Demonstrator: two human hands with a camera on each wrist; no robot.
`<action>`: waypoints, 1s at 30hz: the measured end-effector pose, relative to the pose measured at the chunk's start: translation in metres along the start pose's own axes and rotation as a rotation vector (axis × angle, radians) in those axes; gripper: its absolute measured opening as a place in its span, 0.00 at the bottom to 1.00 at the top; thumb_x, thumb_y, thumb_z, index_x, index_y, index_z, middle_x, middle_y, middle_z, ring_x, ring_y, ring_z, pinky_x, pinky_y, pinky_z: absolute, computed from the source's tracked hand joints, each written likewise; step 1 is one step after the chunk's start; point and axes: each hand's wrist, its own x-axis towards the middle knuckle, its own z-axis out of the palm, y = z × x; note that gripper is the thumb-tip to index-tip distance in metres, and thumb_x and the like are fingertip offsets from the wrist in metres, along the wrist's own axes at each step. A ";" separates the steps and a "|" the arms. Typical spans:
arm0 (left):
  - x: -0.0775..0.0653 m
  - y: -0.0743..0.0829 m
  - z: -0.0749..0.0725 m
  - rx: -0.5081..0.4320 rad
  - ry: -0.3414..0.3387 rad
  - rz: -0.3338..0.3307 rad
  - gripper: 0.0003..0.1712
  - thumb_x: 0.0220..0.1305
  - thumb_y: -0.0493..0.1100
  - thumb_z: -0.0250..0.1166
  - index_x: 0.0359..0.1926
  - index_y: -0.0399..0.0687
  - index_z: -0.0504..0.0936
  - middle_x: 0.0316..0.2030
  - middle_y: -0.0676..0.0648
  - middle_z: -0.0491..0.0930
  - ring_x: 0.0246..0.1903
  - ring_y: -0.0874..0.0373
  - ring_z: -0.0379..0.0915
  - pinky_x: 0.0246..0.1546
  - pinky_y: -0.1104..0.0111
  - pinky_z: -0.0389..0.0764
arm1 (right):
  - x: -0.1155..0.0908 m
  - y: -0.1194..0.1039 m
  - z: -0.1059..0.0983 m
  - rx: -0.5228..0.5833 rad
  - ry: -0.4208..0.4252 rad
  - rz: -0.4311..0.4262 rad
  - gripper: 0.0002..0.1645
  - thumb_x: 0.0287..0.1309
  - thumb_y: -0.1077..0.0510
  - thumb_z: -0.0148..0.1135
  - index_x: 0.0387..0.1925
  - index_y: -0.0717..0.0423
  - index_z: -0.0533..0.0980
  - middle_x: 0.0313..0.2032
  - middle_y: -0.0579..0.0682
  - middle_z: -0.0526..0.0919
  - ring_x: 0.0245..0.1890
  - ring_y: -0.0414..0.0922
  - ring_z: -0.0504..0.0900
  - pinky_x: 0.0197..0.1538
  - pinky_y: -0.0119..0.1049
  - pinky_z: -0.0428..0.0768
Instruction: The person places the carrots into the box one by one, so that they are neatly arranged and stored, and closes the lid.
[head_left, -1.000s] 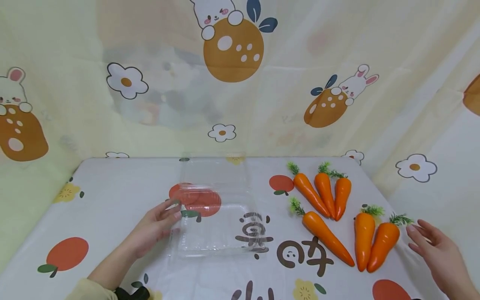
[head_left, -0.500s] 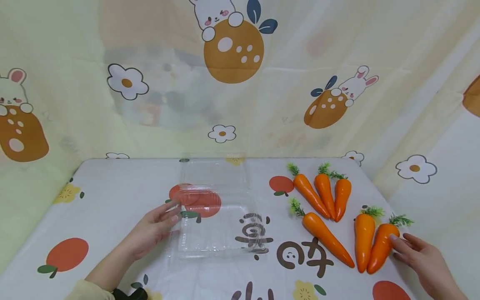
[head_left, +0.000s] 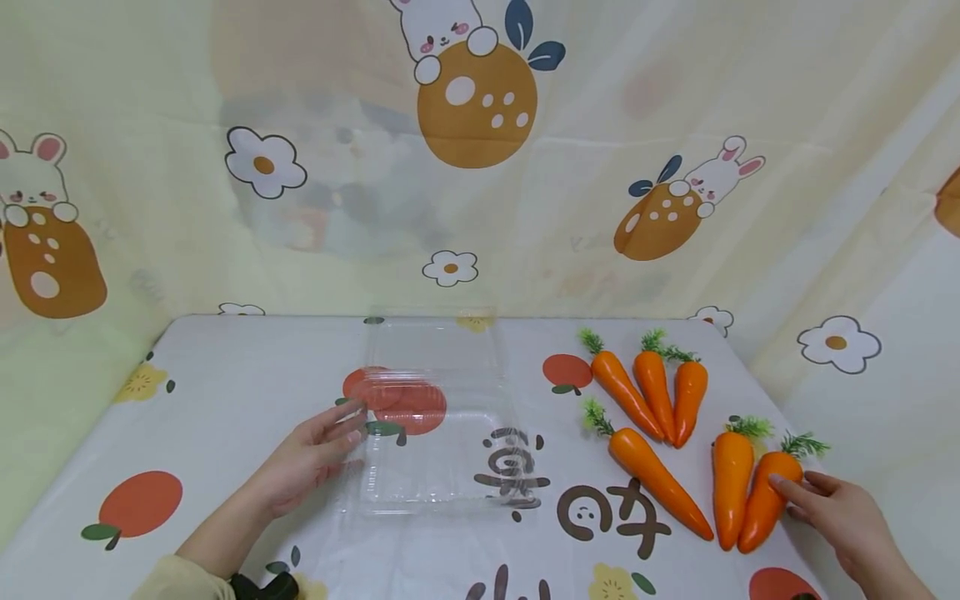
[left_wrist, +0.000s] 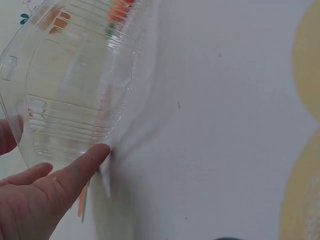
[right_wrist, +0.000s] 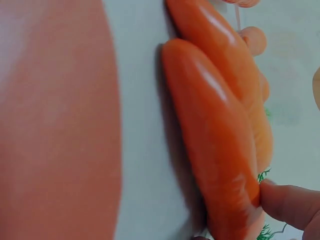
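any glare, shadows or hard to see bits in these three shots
Head: soft, even light, the clear plastic clamshell so see-through that its edges half vanish against the tablecloth; left wrist: white glints on the clamshell's ridges, a soft shadow beside the left hand; right wrist: pale glare streaks on the carrots, a dark shadow along the lower one's left side.

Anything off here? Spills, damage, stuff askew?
Nothing stands out. Six carrots lie at mixed angles, none visibly broken; the clear plastic container shows no obvious damage, though hairline cracks could escape notice. Red patches on the tablecloth are print, not spills.
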 end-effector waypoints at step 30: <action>0.001 -0.003 -0.001 -0.055 0.011 -0.009 0.35 0.79 0.39 0.53 0.79 0.35 0.52 0.79 0.34 0.53 0.78 0.37 0.50 0.63 0.59 0.80 | 0.011 0.000 -0.002 0.050 0.078 -0.002 0.55 0.72 0.37 0.52 0.69 0.86 0.51 0.61 0.84 0.65 0.53 0.70 0.72 0.57 0.61 0.81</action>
